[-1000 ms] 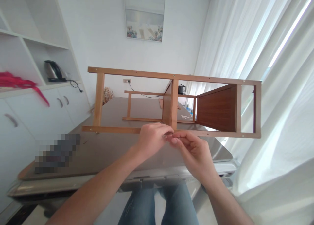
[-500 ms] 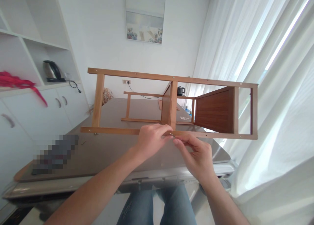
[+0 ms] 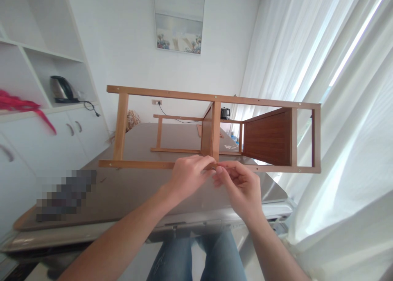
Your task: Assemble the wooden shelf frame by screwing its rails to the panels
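Observation:
A wooden shelf frame lies on its side on the table, its slatted shelf panel on the right. My left hand is closed in a pinch at the lower front rail, just below the middle crossbar. Facing it, my right hand has thumb and index finger pinched together at the same spot. A small shiny metal piece, perhaps a screw, shows between the fingertips of both hands. Its shape is mostly hidden by the fingers.
The brown tabletop carries a blurred-out dark object at the left. White cabinets with a kettle stand left. White curtains hang on the right. A second black kettle is behind the frame.
My right hand has shifted slightly left, with its fingers curled closer to the left fingertips. The left hand keeps its place at the rail, and the view has moved a little.

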A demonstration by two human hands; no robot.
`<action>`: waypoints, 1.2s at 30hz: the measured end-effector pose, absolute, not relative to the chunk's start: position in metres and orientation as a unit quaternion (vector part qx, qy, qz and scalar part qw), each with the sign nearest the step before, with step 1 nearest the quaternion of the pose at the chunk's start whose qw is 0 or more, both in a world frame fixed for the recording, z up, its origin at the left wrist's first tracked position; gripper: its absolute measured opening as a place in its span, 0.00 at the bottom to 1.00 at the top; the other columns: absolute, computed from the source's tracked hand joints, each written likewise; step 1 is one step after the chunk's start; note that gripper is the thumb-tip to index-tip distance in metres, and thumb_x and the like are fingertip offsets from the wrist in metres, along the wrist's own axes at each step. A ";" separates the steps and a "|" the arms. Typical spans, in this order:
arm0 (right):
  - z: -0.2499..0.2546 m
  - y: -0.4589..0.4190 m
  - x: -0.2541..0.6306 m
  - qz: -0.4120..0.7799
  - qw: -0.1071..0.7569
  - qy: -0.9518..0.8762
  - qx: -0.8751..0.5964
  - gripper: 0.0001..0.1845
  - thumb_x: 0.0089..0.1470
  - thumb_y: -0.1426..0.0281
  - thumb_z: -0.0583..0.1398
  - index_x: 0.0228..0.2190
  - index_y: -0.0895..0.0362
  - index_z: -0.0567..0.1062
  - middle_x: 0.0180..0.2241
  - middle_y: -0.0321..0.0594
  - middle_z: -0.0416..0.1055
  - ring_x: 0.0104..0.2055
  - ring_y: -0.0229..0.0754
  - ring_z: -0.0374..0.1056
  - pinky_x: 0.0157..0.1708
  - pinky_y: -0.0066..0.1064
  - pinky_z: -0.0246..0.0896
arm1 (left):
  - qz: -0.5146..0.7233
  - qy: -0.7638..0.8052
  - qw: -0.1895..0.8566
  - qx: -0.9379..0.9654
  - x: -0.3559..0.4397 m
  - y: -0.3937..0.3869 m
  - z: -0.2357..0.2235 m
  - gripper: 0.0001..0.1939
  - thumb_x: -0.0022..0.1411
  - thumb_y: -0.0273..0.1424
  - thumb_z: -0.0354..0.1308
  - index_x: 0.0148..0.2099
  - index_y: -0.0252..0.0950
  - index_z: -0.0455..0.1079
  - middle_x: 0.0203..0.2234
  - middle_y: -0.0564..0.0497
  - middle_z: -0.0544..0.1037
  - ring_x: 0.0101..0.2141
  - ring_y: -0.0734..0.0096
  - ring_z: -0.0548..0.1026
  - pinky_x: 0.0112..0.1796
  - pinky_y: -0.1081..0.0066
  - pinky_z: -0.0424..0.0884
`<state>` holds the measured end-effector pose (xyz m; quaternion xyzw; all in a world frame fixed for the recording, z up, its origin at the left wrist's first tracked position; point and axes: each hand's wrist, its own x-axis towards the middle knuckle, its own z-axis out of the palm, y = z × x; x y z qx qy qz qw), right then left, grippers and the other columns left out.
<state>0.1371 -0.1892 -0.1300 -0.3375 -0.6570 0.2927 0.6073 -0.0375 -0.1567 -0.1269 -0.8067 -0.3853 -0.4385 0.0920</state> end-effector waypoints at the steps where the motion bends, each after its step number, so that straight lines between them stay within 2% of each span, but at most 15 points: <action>1: -0.131 -0.189 0.137 0.287 0.612 -0.656 -0.336 0.12 0.61 0.59 0.66 0.37 0.55 0.81 0.26 0.38 0.81 0.25 0.42 0.78 0.27 0.30 0.76 | -0.439 -0.385 0.095 -0.806 -0.037 -0.157 -0.127 0.06 0.69 0.38 0.62 0.41 0.42 0.76 0.33 0.54 0.84 0.35 0.70 0.82 0.34 0.73 0.72; 4: -0.136 -0.189 0.141 0.230 0.615 -0.671 -0.344 0.11 0.61 0.59 0.66 0.34 0.53 0.83 0.25 0.38 0.80 0.26 0.42 0.78 0.29 0.30 0.77 | -0.434 -0.385 0.101 -0.808 -0.038 -0.157 -0.127 0.07 0.68 0.39 0.63 0.43 0.43 0.75 0.33 0.55 0.84 0.35 0.69 0.82 0.35 0.73 0.72; 9: -0.140 -0.189 0.147 0.138 0.612 -0.688 -0.364 0.08 0.61 0.61 0.66 0.34 0.51 0.84 0.26 0.36 0.81 0.26 0.39 0.77 0.29 0.28 0.75 | -0.431 -0.382 0.106 -0.811 -0.039 -0.157 -0.129 0.07 0.68 0.38 0.64 0.45 0.43 0.74 0.35 0.56 0.85 0.36 0.69 0.83 0.36 0.72 0.72; 13: -0.140 -0.193 0.144 0.179 0.613 -0.680 -0.360 0.07 0.62 0.62 0.65 0.36 0.52 0.83 0.25 0.35 0.82 0.25 0.41 0.79 0.28 0.28 0.77 | -0.428 -0.385 0.110 -0.810 -0.039 -0.157 -0.129 0.07 0.67 0.37 0.64 0.45 0.43 0.73 0.35 0.56 0.84 0.36 0.69 0.83 0.36 0.72 0.71; 17: -0.140 -0.196 0.141 0.227 0.594 -0.688 -0.351 0.07 0.64 0.63 0.63 0.40 0.51 0.82 0.28 0.34 0.83 0.29 0.41 0.81 0.33 0.28 0.80 | -0.421 -0.387 0.114 -0.812 -0.039 -0.158 -0.128 0.05 0.67 0.36 0.64 0.45 0.43 0.73 0.35 0.56 0.84 0.36 0.69 0.82 0.36 0.72 0.71; 21: -0.141 -0.198 0.140 0.257 0.566 -0.705 -0.342 0.09 0.67 0.63 0.60 0.42 0.51 0.81 0.37 0.37 0.84 0.36 0.42 0.82 0.41 0.30 0.80 | -0.426 -0.380 0.114 -0.813 -0.040 -0.158 -0.128 0.06 0.67 0.32 0.63 0.46 0.43 0.73 0.36 0.57 0.85 0.37 0.69 0.83 0.35 0.72 0.71; 25: -0.140 -0.200 0.144 0.280 0.532 -0.733 -0.317 0.13 0.71 0.64 0.55 0.50 0.52 0.77 0.49 0.42 0.81 0.48 0.44 0.80 0.51 0.36 0.77 | -0.428 -0.381 0.112 -0.812 -0.040 -0.158 -0.128 0.09 0.65 0.26 0.63 0.46 0.43 0.73 0.36 0.57 0.84 0.37 0.70 0.82 0.36 0.72 0.70; 30: -0.135 -0.197 0.152 0.278 0.495 -0.773 -0.283 0.15 0.71 0.66 0.54 0.56 0.52 0.72 0.54 0.44 0.78 0.57 0.46 0.74 0.58 0.41 0.71 | -0.422 -0.379 0.117 -0.816 -0.039 -0.156 -0.127 0.10 0.65 0.22 0.62 0.45 0.43 0.72 0.34 0.58 0.83 0.36 0.71 0.80 0.36 0.73 0.69; 33: -0.134 -0.193 0.155 0.257 0.492 -0.779 -0.292 0.14 0.69 0.65 0.58 0.54 0.50 0.73 0.52 0.41 0.79 0.54 0.46 0.76 0.54 0.38 0.72 | -0.419 -0.378 0.118 -0.817 -0.038 -0.157 -0.126 0.10 0.66 0.23 0.61 0.45 0.43 0.72 0.34 0.58 0.83 0.36 0.71 0.80 0.36 0.72 0.69; 36: -0.133 -0.190 0.153 0.197 0.511 -0.777 -0.309 0.09 0.66 0.66 0.61 0.47 0.49 0.77 0.45 0.37 0.81 0.45 0.42 0.78 0.46 0.32 0.73 | -0.417 -0.382 0.117 -0.816 -0.039 -0.157 -0.125 0.06 0.68 0.28 0.61 0.46 0.43 0.71 0.36 0.57 0.83 0.37 0.69 0.81 0.36 0.72 0.69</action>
